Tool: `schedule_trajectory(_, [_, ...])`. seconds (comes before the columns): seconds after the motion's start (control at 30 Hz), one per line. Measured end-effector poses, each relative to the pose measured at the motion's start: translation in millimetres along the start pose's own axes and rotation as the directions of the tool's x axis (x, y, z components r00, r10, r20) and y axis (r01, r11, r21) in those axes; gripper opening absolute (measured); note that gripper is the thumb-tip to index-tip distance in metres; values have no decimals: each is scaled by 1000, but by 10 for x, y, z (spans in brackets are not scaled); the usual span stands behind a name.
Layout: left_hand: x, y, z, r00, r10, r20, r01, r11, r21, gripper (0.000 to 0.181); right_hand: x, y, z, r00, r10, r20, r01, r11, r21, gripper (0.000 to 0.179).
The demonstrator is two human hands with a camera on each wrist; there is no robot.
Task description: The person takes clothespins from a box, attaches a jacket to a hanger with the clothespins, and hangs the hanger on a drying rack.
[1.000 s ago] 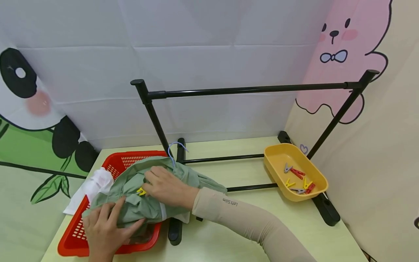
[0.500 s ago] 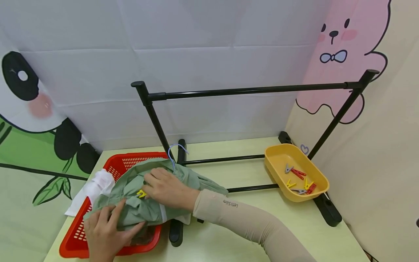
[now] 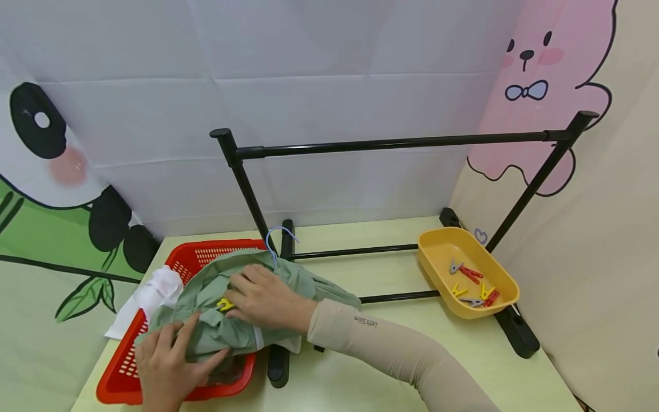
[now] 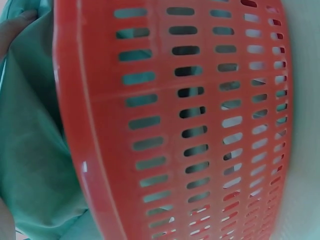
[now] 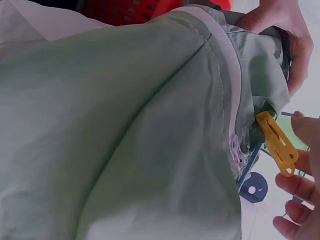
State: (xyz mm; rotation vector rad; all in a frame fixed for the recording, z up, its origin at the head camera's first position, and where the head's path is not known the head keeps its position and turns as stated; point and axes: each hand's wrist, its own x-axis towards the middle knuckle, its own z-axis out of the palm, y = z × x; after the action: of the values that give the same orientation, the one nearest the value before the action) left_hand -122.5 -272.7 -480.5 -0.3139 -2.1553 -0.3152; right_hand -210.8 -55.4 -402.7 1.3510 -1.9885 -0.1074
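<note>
A green garment (image 3: 206,286) with a white zip lies bunched over the red basket (image 3: 177,260), a pale blue hanger hook (image 3: 268,237) rising from it. My left hand (image 3: 167,357) holds the garment's near-left edge between thumb and fingers. In the right wrist view, a yellow clothes peg (image 5: 277,145) sits at the edge of the cloth. My right hand (image 3: 270,300) is beside it; the fingers (image 5: 300,185) are loosely bent and one touches the peg's outer end, while the thumb stands apart from it. In the left wrist view the basket wall hides most of the hand.
A black clothes rack (image 3: 401,143) stands on the pale table (image 3: 360,366). A yellow tray (image 3: 427,252) with several pegs rests on its right foot bars. White cloth (image 3: 159,292) hangs over the basket's left side. Printed cartoon walls stand behind and to the right.
Both hands keep nearly the same pose on the garment and beside the peg. The whole head view has shifted slightly right and down.
</note>
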Motion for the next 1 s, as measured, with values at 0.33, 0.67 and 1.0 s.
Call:
schedule_trajectory(0.33, [-26, -5, -11, 1000, -11, 12, 11, 1000, -6, 96, -29, -19, 2, 1000, -2, 5, 2, 1000, 28, 40])
schedule_trajectory(0.67, [-33, -19, -4, 1000, -12, -2, 12, 1000, -1, 98, -94, -17, 24, 1000, -19, -17, 20, 999, 42, 41])
schedule_trajectory(1.0, [-8, -15, -14, 999, -30, 32, 30, 1000, -1, 98, -148, 16, -6, 1000, -12, -1, 13, 996, 94, 40])
